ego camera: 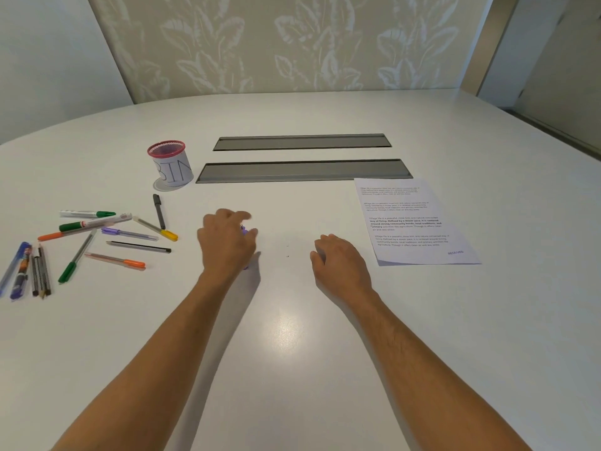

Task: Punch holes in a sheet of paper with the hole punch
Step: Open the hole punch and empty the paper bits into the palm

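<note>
Left hand: your left hand (227, 242) sits just left of centre on the worktop (292, 336), fingers curled down over a small purple thing (244, 231) of which only slivers show at the thumb side and under the heel of the palm. It looks closed around it, though how firmly you cannot tell.
Purple thing: most likely the hole punch, but too hidden by your hand to be sure.
Right hand: your right hand (338, 260) rests palm down at about 3 o'clock from the left one, fingers loosely bent, holding nothing, apart from the paper.
Sheet of paper: the printed sheet (413, 222) lies flat at about 2 o'clock from your right hand, near it but not touching, with blocks of text and a blue stamp word at its near right corner.
Specks: a couple of tiny specks (287, 255) lie on the worktop between your hands.
Pens: a scatter of pens and markers (107, 236) lies at 9 o'clock from your left hand, well apart.
Cup: a red-rimmed mesh cup (170, 164) with a paper wrap lettered "BIN" stands at 11 o'clock.
Slots: two long grey slots (302, 170) run across the worktop at 12 o'clock.
</note>
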`<state>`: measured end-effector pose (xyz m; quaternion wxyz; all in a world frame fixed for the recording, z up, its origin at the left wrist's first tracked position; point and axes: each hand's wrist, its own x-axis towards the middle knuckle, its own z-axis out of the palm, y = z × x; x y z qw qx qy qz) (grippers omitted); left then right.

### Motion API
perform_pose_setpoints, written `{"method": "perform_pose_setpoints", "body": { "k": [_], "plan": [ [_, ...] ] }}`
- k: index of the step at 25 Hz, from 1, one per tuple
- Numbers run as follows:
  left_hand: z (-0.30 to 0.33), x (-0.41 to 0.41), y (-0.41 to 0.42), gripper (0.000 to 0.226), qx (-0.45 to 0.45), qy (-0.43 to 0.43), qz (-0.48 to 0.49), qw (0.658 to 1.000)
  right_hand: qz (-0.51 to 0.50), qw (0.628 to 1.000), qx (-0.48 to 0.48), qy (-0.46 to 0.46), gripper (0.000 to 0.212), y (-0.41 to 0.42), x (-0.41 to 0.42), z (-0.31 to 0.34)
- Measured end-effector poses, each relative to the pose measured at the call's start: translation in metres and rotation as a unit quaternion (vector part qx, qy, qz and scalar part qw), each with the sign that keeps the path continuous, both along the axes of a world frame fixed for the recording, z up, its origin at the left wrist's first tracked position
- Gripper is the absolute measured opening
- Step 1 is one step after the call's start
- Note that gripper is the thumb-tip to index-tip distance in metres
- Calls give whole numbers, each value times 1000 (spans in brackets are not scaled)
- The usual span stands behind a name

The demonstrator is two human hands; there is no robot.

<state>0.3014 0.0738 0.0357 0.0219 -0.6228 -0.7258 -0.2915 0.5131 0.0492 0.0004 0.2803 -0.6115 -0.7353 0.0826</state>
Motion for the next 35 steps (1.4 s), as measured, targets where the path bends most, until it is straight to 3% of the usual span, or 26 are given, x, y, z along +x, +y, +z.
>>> {"method": "perform_pose_setpoints", "body": {
  "k": [3, 7, 20, 35],
  "plan": [
    [-5, 22, 1, 23, -12, 82, -87, 993, 1, 1000, -4, 0, 26, -1, 1, -2],
    [-15, 40, 12, 17, -50, 189, -134, 971, -5, 1000, -16, 8, 24, 2, 2, -8],
    [-23, 49, 23, 13, -77, 266, -155, 948, 4, 999, -43, 4, 36, 6, 4, -10],
    [-5, 43, 37, 13, -195, 190, -188, 944, 3, 999, -49, -4, 35, 2, 4, -7]
  ]
}}
